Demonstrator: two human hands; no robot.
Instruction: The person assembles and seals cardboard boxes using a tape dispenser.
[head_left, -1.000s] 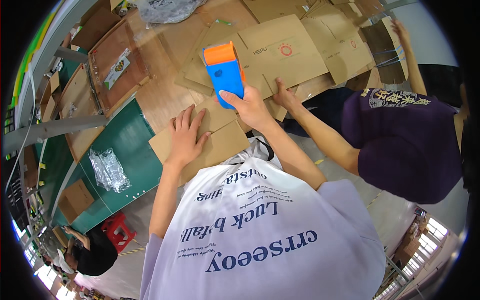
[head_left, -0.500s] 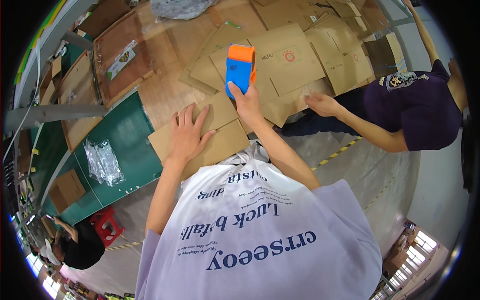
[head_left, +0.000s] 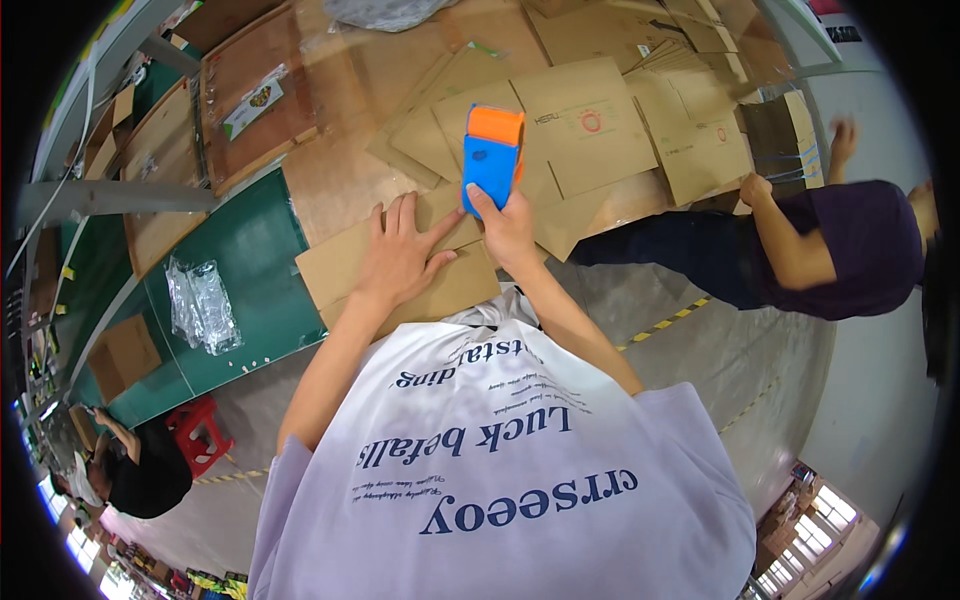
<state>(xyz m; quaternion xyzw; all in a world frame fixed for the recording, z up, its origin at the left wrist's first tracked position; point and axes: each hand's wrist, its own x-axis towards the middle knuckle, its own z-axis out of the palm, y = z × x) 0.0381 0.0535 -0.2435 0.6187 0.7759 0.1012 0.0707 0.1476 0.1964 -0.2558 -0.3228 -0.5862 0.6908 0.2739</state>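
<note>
Blue-orange tape dispenser (head_left: pixel 492 158) gripped in my right hand (head_left: pixel 508 228), just above the flat cardboard box (head_left: pixel 400 275); left hand (head_left: pixel 398 258) pressed open on it. Dispenser looks light, rigid; hold by handle.

Packing or carton workshop, factory floor. Just ahead of the left hand (head_left: pixel 400 262) and right hand (head_left: pixel 508 228): long workbench (head_left: pixel 330 190) strewn with flattened cardboard boxes (head_left: pixel 590 125). Right hand grips a blue-and-orange tape dispenser (head_left: pixel 492 160). Left of the hands: green bench surface (head_left: pixel 270 300) with clear plastic bags (head_left: pixel 200 305). Right of the hands: co-worker (head_left: pixel 850 250) at the same bench. Below: grey concrete floor, yellow-black hazard tape (head_left: pixel 670 322).
</note>
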